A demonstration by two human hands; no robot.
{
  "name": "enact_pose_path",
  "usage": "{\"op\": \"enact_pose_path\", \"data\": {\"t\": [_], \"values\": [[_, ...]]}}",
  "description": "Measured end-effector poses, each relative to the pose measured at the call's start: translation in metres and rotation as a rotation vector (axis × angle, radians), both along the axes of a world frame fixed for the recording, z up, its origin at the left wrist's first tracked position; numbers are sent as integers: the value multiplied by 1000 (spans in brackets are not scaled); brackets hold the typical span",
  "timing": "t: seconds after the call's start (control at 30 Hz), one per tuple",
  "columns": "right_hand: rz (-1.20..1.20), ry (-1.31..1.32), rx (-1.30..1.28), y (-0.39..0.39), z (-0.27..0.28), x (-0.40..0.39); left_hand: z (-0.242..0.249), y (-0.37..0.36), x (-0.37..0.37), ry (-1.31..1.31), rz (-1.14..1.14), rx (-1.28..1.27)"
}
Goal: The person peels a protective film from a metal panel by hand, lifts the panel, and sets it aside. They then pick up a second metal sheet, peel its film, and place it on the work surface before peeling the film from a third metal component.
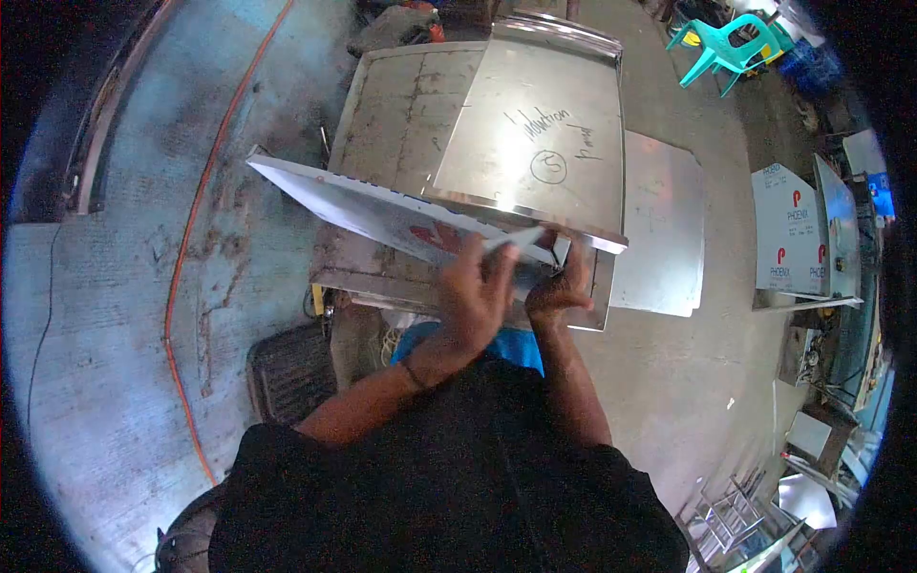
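Note:
A long white-faced panel [368,212] stands tilted over a metal worktable, its right end between my hands. My left hand [475,294] is at the panel near that end, fingers bent round a thin pale strip or flap of film. My right hand [562,289] is at the panel's right corner, fingers raised and curled; what they hold is too small to tell. Just beyond lies a shiny metal sheet [535,115] with handwriting and a circled mark, its near edge folded up. The worktable [406,105] shows underneath on the left.
Another flat metal sheet [659,224] lies to the right. An orange cable [194,220] runs along the floor at left. A green plastic chair [731,50] is at the top right. Printed panels [791,229] stand at the far right, and a dark seat [291,374] is at lower left.

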State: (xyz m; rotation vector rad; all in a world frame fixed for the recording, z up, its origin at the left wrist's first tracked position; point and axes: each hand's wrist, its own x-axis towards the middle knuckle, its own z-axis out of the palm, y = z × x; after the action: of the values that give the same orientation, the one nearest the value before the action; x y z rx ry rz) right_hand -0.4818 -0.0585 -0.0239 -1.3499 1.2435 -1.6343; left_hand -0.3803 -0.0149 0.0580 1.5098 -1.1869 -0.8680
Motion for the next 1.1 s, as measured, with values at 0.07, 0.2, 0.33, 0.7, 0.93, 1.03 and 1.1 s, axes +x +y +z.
{"op": "enact_pose_path", "data": {"t": [0.07, 0.2, 0.33, 0.7, 0.93, 1.03, 1.1], "values": [[-12, 26, 8, 0, 0, -2, 5, 1, 0, 58, 77, 6], [43, -99, 7, -2, -16, 1, -3, 8, -16, -108, -71, -47], [2, -9, -16, -3, 4, 2, 0, -5, 43, -85, 134, -24], [-39, -158, 102, 12, -6, 4, 10, -19, 166, -42, 416, -8], [-48, -299, 8, 18, -25, -2, 8, -1, 137, 296, 208, 3], [-41, -86, 40, 21, -7, -7, -6, -7, 190, 427, 516, -191], [-46, -8, -36, 16, -10, -12, -25, -9, 221, 491, 654, -264]]}}
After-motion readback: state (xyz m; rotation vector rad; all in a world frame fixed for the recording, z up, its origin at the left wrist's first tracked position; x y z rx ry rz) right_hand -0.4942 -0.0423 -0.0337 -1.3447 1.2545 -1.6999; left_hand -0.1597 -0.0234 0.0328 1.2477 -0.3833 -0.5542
